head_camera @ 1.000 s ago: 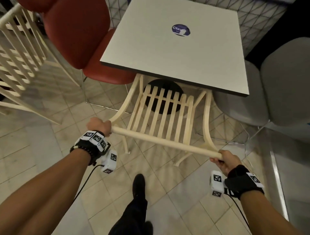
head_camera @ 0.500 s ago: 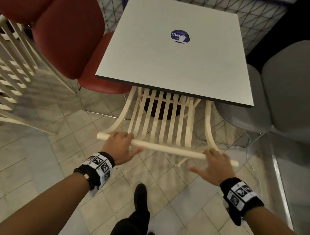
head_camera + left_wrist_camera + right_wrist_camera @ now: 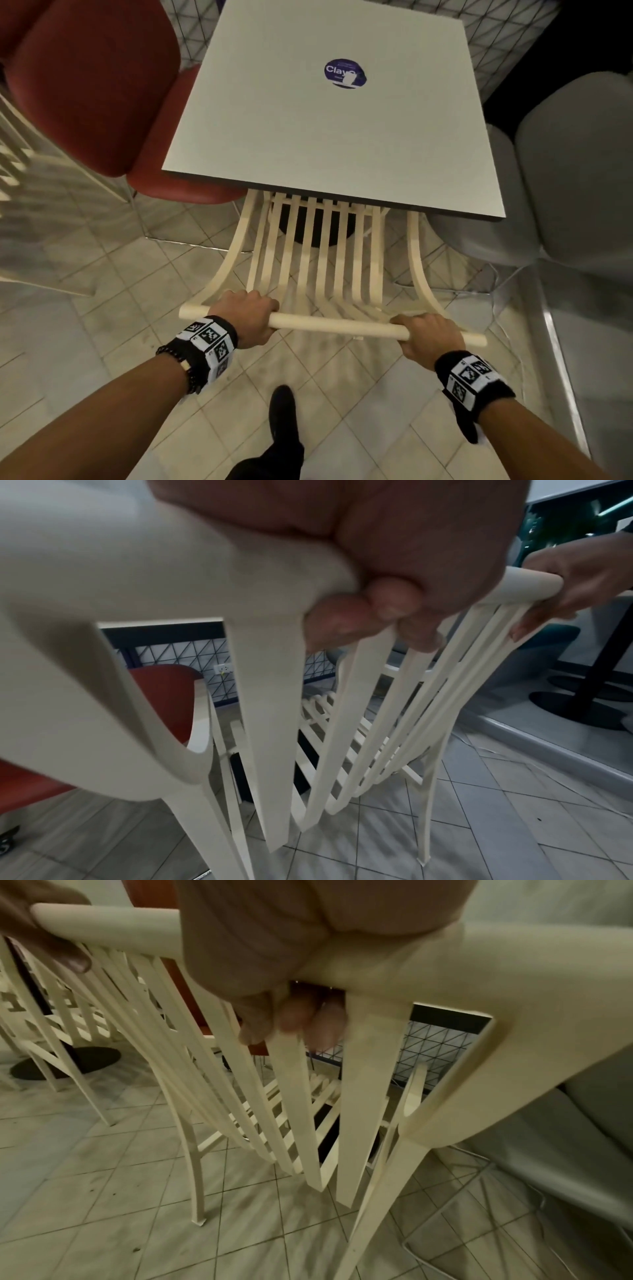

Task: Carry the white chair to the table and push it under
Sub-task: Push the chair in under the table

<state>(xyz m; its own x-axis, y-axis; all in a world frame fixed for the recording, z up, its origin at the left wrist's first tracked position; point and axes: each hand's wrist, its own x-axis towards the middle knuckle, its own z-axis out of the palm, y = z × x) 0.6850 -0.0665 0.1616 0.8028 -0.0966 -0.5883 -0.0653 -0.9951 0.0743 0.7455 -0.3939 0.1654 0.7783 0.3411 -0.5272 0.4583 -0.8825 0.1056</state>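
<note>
We see the white chair [image 3: 318, 260] as smooth, matt painted slats; the table [image 3: 308, 144] above its seat looks matt laminate; beneath it, the floor [image 3: 359, 411] is glazed tile.

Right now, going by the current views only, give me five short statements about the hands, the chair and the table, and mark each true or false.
1. Both hands grip the white chair's top rail. True: left hand, right hand.
2. The chair's seat is partly under the table. True.
3. A cup stands on the table. False: only a round blue sticker shows on it.
4. The red chair is to the right of the table. False: it is to the left; a grey chair is on the right.
5. The floor is carpeted. False: it is tiled.
</note>
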